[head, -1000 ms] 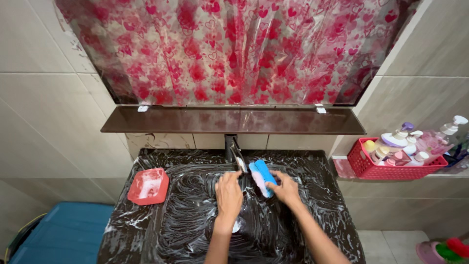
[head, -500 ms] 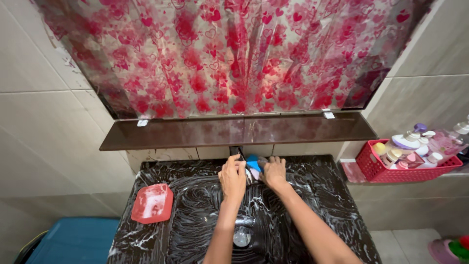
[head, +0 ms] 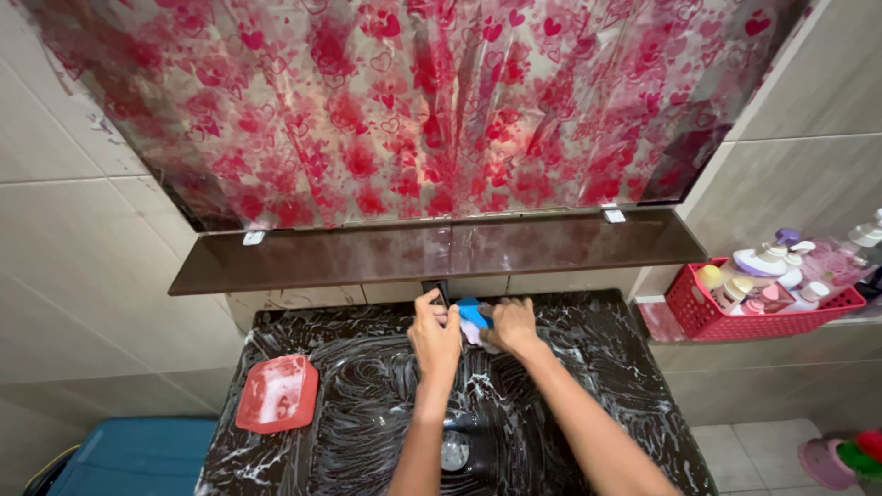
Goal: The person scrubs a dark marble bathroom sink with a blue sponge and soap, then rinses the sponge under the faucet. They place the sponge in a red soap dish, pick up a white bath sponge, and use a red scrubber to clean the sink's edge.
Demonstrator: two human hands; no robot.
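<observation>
Gripping the blue scrub brush (head: 472,315), your right hand (head: 513,328) presses it against the tap (head: 443,303) at the back of the soapy dark sink (head: 367,404). Your left hand (head: 435,337) has its fingers closed around the tap. A red soap dish (head: 277,394) lies to the left.

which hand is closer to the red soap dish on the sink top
Left. The left hand is at the tap in the middle, on the side toward the red soap dish. The right hand, holding the blue brush, is farther away.
</observation>
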